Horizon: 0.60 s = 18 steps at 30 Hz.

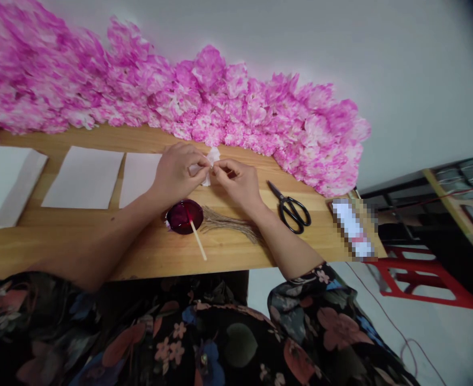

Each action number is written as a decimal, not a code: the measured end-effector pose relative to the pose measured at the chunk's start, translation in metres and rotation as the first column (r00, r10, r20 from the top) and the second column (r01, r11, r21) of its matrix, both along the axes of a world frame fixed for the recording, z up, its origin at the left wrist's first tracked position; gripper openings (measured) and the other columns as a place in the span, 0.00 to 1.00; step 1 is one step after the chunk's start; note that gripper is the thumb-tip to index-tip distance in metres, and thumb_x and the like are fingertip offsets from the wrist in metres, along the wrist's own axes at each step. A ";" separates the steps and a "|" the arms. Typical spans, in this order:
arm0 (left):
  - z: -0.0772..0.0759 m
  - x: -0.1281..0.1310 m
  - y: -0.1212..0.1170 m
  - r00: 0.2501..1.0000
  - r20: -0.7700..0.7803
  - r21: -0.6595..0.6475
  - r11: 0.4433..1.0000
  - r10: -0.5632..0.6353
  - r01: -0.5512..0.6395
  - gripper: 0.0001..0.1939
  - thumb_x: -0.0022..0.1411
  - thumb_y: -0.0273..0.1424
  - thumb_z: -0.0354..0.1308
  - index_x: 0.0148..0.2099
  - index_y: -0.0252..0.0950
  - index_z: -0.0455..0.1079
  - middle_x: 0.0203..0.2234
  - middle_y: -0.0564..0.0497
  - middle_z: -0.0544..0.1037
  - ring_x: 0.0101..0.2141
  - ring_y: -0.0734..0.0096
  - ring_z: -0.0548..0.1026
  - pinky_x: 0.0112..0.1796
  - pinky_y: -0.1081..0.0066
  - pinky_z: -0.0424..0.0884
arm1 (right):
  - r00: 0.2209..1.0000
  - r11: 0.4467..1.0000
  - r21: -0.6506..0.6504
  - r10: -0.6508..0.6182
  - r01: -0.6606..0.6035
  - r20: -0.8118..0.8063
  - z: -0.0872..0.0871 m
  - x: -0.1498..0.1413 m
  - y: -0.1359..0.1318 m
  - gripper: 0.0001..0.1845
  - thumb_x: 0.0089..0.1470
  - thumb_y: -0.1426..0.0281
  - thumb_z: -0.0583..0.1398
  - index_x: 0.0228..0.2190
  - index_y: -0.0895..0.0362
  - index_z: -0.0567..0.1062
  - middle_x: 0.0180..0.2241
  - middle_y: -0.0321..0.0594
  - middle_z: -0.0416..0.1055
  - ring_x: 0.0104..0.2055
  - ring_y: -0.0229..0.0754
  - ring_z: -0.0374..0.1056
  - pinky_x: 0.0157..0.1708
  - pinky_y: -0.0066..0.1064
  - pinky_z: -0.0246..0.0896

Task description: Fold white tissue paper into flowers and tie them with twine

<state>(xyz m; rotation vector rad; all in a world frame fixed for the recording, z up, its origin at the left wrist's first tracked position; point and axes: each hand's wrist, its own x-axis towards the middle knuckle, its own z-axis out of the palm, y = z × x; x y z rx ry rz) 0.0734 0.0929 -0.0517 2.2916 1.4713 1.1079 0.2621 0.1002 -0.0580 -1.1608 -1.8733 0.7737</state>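
Note:
My left hand (178, 172) and my right hand (237, 182) meet over the wooden table (99, 241), both pinched on a small folded piece of white tissue paper (211, 161). Just in front of them stands a small dish of dark red dye (184, 215) with a wooden stick (196, 236) resting in it. A bundle of thin twine pieces (230, 222) lies under my right wrist. Black scissors (290, 206) lie to the right of my right hand.
A long heap of pink-and-white paper flowers (204, 102) lines the wall behind the table. White paper stacks (84, 177) lie at the left. A blurred object (352, 228) sits at the table's right end. A red stool (417, 279) stands beyond it.

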 end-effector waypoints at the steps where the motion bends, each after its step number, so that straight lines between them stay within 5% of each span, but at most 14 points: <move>1: 0.001 0.000 -0.001 1.000 0.005 -0.007 1.000 0.002 -0.002 0.06 0.65 0.30 0.62 0.35 0.39 0.79 0.36 0.48 0.84 0.41 0.58 0.78 0.45 0.57 0.69 | 1.000 1.000 0.008 0.002 -0.002 0.008 0.000 0.000 0.000 0.12 0.61 0.64 0.61 0.33 0.55 0.84 0.31 0.36 0.81 0.31 0.38 0.70 0.34 0.30 0.63; 12: 0.003 0.002 -0.002 1.000 0.009 -0.066 0.998 -0.008 0.009 0.07 0.62 0.30 0.60 0.30 0.42 0.72 0.31 0.51 0.81 0.37 0.59 0.76 0.44 0.56 0.68 | 0.991 0.982 0.184 0.010 -0.035 0.137 0.003 0.001 -0.002 0.11 0.61 0.69 0.60 0.32 0.53 0.84 0.31 0.37 0.81 0.31 0.39 0.70 0.37 0.32 0.62; 18: 0.004 0.001 -0.002 0.998 0.058 -0.092 0.996 -0.004 0.009 0.07 0.62 0.30 0.59 0.30 0.42 0.72 0.30 0.52 0.81 0.35 0.62 0.76 0.43 0.59 0.69 | 0.994 0.988 0.155 0.007 -0.024 0.111 0.002 0.001 -0.001 0.10 0.61 0.69 0.61 0.33 0.53 0.84 0.31 0.37 0.81 0.32 0.39 0.71 0.37 0.32 0.62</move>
